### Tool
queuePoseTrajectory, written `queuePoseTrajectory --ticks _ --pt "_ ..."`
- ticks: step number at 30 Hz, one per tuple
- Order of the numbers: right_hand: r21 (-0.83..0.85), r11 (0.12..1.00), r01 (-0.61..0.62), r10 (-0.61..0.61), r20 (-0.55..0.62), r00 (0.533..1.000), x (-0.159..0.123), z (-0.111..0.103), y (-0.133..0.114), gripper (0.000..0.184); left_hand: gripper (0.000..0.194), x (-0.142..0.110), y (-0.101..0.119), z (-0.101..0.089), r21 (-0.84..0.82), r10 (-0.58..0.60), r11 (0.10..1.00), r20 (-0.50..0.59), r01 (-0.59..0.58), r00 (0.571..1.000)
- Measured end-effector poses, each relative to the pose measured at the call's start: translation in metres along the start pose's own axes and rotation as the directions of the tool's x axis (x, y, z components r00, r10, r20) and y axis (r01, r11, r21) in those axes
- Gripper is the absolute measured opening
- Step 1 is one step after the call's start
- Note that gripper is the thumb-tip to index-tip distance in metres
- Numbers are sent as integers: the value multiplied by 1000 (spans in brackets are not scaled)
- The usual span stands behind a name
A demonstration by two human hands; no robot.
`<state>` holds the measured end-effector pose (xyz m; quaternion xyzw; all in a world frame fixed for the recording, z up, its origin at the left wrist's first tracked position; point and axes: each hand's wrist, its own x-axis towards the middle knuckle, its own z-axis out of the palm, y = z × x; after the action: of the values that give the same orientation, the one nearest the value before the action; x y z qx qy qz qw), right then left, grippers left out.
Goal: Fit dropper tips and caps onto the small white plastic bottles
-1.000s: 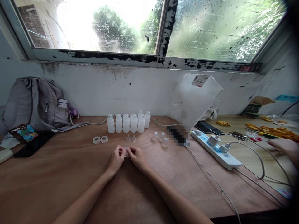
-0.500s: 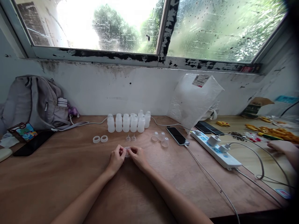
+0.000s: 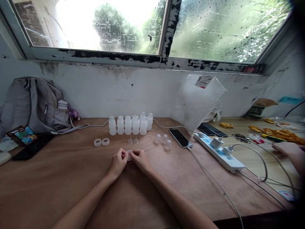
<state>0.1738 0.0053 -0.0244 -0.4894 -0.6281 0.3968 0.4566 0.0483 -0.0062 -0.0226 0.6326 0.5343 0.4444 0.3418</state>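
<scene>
My left hand [image 3: 119, 161] and my right hand [image 3: 140, 160] meet over the table, both closed with fingertips pinching a translucent bottle ring [image 3: 129, 155] from either side. Fingers cover part of it, and whether a teat sits inside is too small to tell. Just beyond lie two clear bottle teats [image 3: 135, 140], tips up. Two more rings [image 3: 105, 142] rest on the left. On the right are three clear dome caps [image 3: 167, 145]. Behind the teats stands a group of several frosted white baby bottles [image 3: 128, 126] with clear caps on.
A phone [image 3: 180, 138] on a charging cable and a white power strip [image 3: 220, 152] lie to the right. Another person's hand [image 3: 286, 149] is at the far right near yellow parts [image 3: 283, 135]. A grey backpack [image 3: 30, 105] and a black phone [image 3: 33, 148] are at left.
The view has shifted very slightly. Both hands keep their pinch on the ring, with hardly any visible movement.
</scene>
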Motion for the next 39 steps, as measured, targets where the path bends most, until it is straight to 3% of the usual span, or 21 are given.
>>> queuePoseTrajectory --ticks 9,18,23,29,35,39 --pt "40 998 -38 37 24 999 -1 -2 1 32 24 2 1 -4 -95 4 995 15 -2 1000" --pt "-2 1000 -27 27 -11 1000 0 0 -4 35 22 1 3 -3 -71 37 997 -28 -39 999" --pt "63 997 -35 32 48 998 1 -3 -2 36 23 3 1 -3 -126 15 992 -21 -18 1000" --pt "345 930 -126 76 156 985 6 -11 4 36 32 12 -2 -11 -346 -56 931 187 119 981" --pt "187 981 -56 20 191 981 9 -14 5 31 39 15 -4 -15 -392 -85 899 280 195 956" --pt "227 972 -58 11 202 979 7 -14 3 30 35 15 -4 -18 -462 -88 845 378 269 922"
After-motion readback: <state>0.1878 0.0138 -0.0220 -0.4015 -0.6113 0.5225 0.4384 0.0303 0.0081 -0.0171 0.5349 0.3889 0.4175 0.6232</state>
